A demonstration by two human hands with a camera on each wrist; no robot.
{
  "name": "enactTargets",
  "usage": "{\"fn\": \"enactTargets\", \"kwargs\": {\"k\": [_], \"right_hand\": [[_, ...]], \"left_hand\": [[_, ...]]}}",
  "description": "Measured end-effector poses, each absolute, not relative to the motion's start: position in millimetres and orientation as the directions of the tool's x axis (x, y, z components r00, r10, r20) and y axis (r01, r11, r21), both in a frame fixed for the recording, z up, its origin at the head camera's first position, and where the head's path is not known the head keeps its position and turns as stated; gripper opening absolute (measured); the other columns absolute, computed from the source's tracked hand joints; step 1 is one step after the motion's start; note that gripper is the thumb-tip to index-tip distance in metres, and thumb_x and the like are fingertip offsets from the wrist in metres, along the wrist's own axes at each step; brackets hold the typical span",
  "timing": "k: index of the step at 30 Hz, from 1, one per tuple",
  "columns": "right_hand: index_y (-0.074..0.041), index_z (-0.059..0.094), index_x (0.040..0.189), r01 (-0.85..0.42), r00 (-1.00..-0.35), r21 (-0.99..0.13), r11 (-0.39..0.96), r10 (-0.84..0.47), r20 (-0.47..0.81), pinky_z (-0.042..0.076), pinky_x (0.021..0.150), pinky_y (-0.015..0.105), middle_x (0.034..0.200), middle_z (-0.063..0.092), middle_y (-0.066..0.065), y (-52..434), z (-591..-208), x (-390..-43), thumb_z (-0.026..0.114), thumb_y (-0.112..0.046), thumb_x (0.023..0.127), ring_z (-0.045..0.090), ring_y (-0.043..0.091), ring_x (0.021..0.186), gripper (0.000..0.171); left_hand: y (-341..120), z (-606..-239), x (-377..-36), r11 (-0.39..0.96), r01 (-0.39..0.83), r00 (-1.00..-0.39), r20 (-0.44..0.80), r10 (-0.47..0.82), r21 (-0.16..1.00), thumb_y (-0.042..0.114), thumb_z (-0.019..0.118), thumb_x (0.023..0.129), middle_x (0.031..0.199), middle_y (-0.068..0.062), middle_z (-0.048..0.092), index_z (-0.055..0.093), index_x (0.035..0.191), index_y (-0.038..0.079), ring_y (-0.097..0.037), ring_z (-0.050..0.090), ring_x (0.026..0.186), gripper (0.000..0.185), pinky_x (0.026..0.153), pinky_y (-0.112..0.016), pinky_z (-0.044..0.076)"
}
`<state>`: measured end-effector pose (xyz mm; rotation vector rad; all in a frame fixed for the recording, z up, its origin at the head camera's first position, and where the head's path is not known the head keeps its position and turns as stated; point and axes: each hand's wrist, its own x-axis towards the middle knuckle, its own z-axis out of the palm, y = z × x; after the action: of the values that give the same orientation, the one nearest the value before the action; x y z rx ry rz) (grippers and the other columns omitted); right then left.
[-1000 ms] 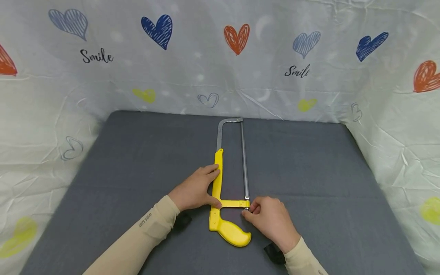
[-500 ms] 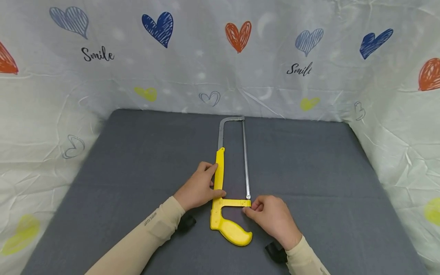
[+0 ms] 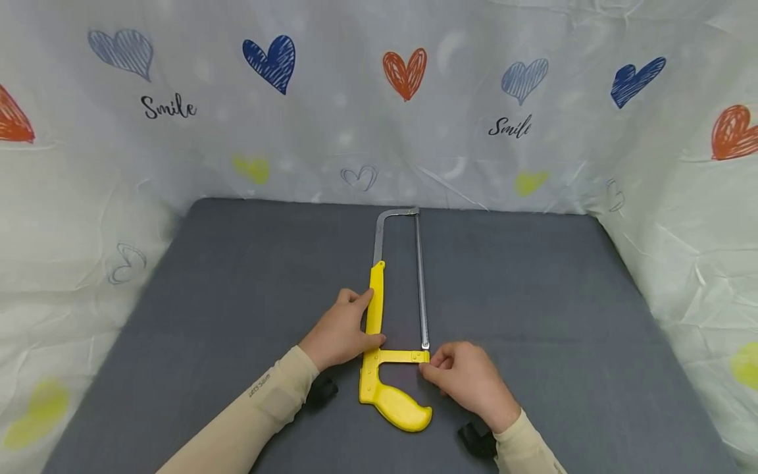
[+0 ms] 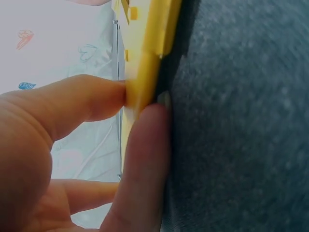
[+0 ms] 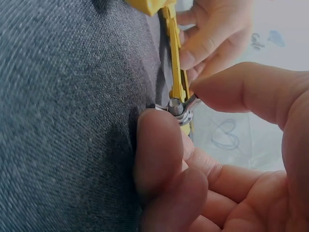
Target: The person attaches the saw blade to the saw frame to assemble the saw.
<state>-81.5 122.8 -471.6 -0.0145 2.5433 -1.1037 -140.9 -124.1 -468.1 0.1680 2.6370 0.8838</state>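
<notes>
Lying flat on the grey bench (image 3: pixel 533 309), the yellow hacksaw (image 3: pixel 379 329) points its metal bow to the far side. Your left hand (image 3: pixel 340 329) pinches the frame's yellow bar between thumb and fingers (image 4: pixel 140 159). Your right hand (image 3: pixel 468 378) pinches the small metal nut (image 5: pixel 176 107) at the blade's near end.

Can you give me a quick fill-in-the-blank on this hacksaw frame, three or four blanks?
1. The yellow-handled hacksaw with a metal frame lies flat on the ____ fabric table top.
2. The left hand grips the saw's yellow ____.
3. The right hand pinches the small metal ____ at the blade's handle end.
4. The thin metal blade sits on the saw's ____ side in the head view.

Missing words: grey; spine; nut; right
</notes>
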Motion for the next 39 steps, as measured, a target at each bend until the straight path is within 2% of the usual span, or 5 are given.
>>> {"fn": "enactTargets", "kwargs": {"k": [4,7,20,27,39], "right_hand": [[-0.018,0.077,0.081,0.133,-0.917,-0.733,0.667,-0.198,-0.347,0.044,0.051,0.031,0.062,0.067,-0.004,124.4,-474.5,-80.5,0.081,-0.032,0.093,0.062,0.016,0.056,0.019],[-0.018,0.077,0.08,0.13,-0.913,-0.748,0.651,-0.215,-0.346,0.044,0.051,0.031,0.062,0.067,-0.004,125.8,-474.7,-81.7,0.08,-0.032,0.094,0.063,0.016,0.057,0.02],[-0.013,0.077,0.087,0.133,-0.909,-0.777,0.616,-0.237,-0.343,0.054,0.056,0.035,0.07,0.07,-0.001,130.9,-470.9,-87.5,0.078,-0.022,0.096,0.067,0.016,0.059,0.013],[-0.013,0.072,0.09,0.144,-0.919,-0.773,0.618,-0.206,-0.335,0.051,0.054,0.033,0.068,0.067,-0.001,129.7,-469.9,-86.2,0.077,-0.018,0.094,0.066,0.017,0.058,0.009],[-0.013,0.073,0.088,0.098,-0.916,-0.77,0.631,-0.246,-0.318,0.051,0.055,0.031,0.069,0.068,-0.002,132.5,-477.8,-82.5,0.078,-0.015,0.093,0.066,0.015,0.058,0.007]], "left_hand": [[-128.2,-471.4,-136.3,0.752,-0.07,-0.917,-0.339,0.21,0.656,0.031,0.089,0.091,0.119,-0.015,0.055,0.031,0.172,0.013,-0.018,0.063,0.067,0.101,0.062,-0.027,0.058],[-130.1,-471.0,-136.0,0.73,-0.089,-0.915,-0.345,0.209,0.678,0.03,0.09,0.09,0.112,-0.012,0.054,0.03,0.172,0.014,-0.018,0.063,0.062,0.102,0.06,-0.027,0.058],[-126.5,-463.9,-144.6,0.743,-0.052,-0.917,-0.326,0.229,0.667,0.029,0.091,0.089,0.106,-0.011,0.055,0.029,0.172,0.014,-0.018,0.064,0.059,0.105,0.058,-0.028,0.057],[-126.3,-465.4,-144.9,0.742,-0.047,-0.92,-0.318,0.228,0.669,0.029,0.091,0.089,0.106,-0.011,0.054,0.03,0.172,0.014,-0.018,0.063,0.06,0.104,0.058,-0.028,0.057],[-126.7,-471.9,-139.5,0.73,-0.065,-0.92,-0.324,0.221,0.681,0.028,0.091,0.088,0.105,-0.011,0.055,0.032,0.172,0.013,-0.018,0.063,0.06,0.104,0.058,-0.028,0.057]]}}
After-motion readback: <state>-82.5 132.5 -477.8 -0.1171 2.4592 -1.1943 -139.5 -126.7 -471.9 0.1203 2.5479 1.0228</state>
